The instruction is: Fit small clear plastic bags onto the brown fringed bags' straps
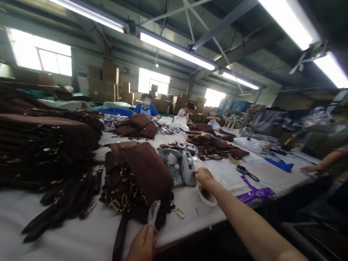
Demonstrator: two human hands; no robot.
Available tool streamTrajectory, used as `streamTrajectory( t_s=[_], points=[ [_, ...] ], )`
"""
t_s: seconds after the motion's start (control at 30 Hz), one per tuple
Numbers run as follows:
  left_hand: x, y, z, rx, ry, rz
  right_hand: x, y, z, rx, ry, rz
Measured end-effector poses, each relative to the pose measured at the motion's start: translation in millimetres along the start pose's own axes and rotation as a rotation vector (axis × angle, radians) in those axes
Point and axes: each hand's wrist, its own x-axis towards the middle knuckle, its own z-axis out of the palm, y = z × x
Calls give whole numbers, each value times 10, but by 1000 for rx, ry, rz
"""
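Observation:
My left hand [143, 243], at the bottom, is closed with the thumb on top around a small clear plastic packet [153, 214] that points up; its contents are not clear. Further right, my right hand [204, 177] has curled fingers against the front end of a grey tape dispenser [188, 169]; whatever is pinched there is too small to see. Between them a white bowl [207, 195] with something brown inside sits under my right wrist. Beyond my left hand lies a pile of brown bags [148, 168] with dark straps and gold clasps.
A tall stack of brown fringed bags [43, 145] fills the left. Purple plastic strips [255, 193], a black-handled tool [247, 173] and a blue packet [278, 162] lie to the right. A co-worker's hand [312, 169] rests at the right edge; several people sit across the table.

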Motion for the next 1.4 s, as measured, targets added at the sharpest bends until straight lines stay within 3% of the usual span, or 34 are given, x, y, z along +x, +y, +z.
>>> streamTrajectory(
  t_s=[0.2, 0.33, 0.47, 0.57, 0.67, 0.73, 0.8, 0.87, 0.97, 1.1, 1.27, 1.4],
  points=[
    [-146, 81, 38, 4, 62, 54, 14, 32, 81, -97, -152, 97],
    [-132, 45, 32, -4, 62, 72, -77, 7, -29, -97, -114, 117],
    [-84, 25, 20, 11, 59, 110, -280, -103, -261, -46, -18, 33],
    [-99, 66, 2, 73, 95, 157, -565, -270, -309, 52, -35, -116],
    [-179, 167, -18, 214, 140, 222, -1023, -484, -158, 187, -185, -269],
    [-237, 241, -30, 338, 158, 264, -1372, -631, 1, 353, -408, -372],
    [-285, 292, -41, 438, 166, 303, -1672, -767, 157, 490, -572, -406],
    [-321, 308, -52, 500, 162, 341, -1864, -883, 290, 555, -652, -430],
    [-352, 282, -66, 567, 160, 387, -1949, -1015, 444, 499, -698, -497],
    [-344, 207, -97, 611, 171, 423, -1899, -1141, 566, 322, -667, -566],
    [-309, 69, -146, 728, 191, 494, -1882, -1279, 588, 96, -676, -588],
    [-309, -31, -164, 930, 289, 469, -1889, -1351, 589, -13, -681, -544]
  ],
)
